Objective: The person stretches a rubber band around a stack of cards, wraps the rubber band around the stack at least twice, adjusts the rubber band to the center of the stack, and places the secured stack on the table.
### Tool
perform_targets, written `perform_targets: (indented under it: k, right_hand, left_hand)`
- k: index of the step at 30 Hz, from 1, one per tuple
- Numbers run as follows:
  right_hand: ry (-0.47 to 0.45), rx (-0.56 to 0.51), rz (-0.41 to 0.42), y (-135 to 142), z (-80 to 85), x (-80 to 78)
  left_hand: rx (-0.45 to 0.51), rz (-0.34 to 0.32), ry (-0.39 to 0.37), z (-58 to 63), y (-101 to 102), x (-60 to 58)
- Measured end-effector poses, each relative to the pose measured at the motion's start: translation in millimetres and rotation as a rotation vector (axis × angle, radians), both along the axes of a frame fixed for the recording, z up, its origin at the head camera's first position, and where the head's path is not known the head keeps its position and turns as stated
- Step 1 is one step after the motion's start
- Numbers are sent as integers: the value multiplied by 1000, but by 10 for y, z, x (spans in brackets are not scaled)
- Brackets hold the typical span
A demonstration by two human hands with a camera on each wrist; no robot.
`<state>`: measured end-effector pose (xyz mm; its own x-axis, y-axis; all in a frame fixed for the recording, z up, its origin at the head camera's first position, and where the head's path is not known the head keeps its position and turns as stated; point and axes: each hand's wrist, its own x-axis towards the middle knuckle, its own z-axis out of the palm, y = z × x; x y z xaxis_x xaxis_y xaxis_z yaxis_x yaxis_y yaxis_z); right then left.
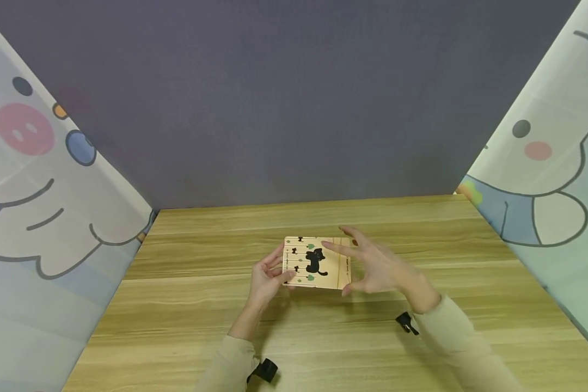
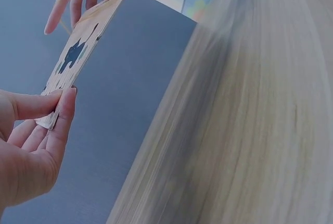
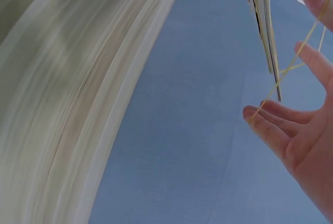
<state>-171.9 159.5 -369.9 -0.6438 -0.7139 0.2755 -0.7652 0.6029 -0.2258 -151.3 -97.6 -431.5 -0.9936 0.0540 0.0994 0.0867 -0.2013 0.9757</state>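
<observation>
A small cream notebook (image 1: 329, 275) with a black cat and green leaves on its cover is held over the table. My left hand (image 1: 266, 279) pinches its left end, thumb on the cover and fingers underneath. At the other end, my right hand (image 1: 377, 267) has its fingers spread wide. A thin yellow rubber band (image 3: 316, 23) is stretched across those fingers and passes by the notebook's end. In the left wrist view the notebook (image 2: 65, 73) is seen at a slant, its layered edge showing.
The wood-grain table (image 1: 201, 310) lies under both hands. Black straps with buckles (image 1: 405, 322) hang near the two sleeves. A dark grey panel (image 1: 294, 109) rises behind the table, with cartoon-printed cloths (image 1: 549, 136) at the sides.
</observation>
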Motion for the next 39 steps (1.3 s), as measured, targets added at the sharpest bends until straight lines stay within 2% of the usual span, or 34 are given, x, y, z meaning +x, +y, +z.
perform_targets:
  k: [9, 16, 26, 39]
  right_hand:
    - [50, -69, 24, -37, -57, 39]
    - [78, -73, 31, -61, -63, 43]
    - [75, -131, 54, -55, -44, 35]
    - [18, -220, 83, -53, -32, 33]
  left_hand:
    - [22, 29, -32, 67, 0, 14]
    - [43, 17, -46, 90, -14, 21]
    - [92, -7, -41, 96, -25, 15]
    - [91, 12, -52, 112, -10, 9]
